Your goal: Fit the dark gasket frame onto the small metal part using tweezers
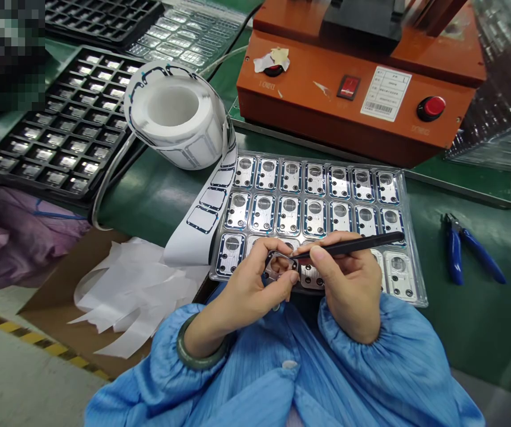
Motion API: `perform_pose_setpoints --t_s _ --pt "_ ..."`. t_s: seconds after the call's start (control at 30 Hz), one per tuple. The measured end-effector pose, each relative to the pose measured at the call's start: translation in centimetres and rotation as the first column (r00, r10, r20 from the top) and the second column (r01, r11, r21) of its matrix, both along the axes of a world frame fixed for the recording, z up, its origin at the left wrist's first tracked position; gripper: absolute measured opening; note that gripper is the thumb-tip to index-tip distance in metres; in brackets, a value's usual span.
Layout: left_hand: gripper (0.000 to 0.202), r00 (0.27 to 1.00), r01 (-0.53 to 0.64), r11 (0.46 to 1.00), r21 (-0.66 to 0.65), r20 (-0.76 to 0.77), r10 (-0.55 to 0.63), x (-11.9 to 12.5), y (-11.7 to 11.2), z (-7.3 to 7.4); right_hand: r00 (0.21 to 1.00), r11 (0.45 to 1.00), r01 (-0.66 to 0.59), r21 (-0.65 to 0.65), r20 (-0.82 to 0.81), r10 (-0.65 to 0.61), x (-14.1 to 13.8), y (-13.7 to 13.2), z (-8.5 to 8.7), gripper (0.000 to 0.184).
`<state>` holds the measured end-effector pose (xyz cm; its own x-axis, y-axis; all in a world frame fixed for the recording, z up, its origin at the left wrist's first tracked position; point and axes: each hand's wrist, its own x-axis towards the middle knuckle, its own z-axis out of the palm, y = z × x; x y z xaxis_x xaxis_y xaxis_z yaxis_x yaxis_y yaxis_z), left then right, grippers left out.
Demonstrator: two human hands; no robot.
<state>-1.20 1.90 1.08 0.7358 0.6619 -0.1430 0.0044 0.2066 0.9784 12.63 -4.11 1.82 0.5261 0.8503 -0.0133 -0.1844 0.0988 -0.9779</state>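
My left hand pinches a small metal plate with a cut-out, held just above the near edge of a clear tray. My right hand grips black tweezers, whose tip touches the plate's right edge. The tray holds rows of similar silver plates, most with blue-outlined gaskets on them. A roll of white label tape stands at the tray's far left, its strip trailing down toward me. Both wrists wear blue sleeves.
An orange press machine with a red button stands behind the tray. Black trays of parts lie at the left. Peeled white backing scraps pile on brown card. Blue-handled pliers rest on the green mat at right.
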Motion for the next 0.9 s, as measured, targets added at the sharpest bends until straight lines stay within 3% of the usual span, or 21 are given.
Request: perform_pose_setpoints --t_s 0.9 --pt "0.019 1.0 0.007 1.0 -0.009 -0.001 -0.007 -0.15 0.05 -0.25 0.999 0.999 0.018 -0.044 0.038 -0.017 -0.07 0.01 0.17 0.012"
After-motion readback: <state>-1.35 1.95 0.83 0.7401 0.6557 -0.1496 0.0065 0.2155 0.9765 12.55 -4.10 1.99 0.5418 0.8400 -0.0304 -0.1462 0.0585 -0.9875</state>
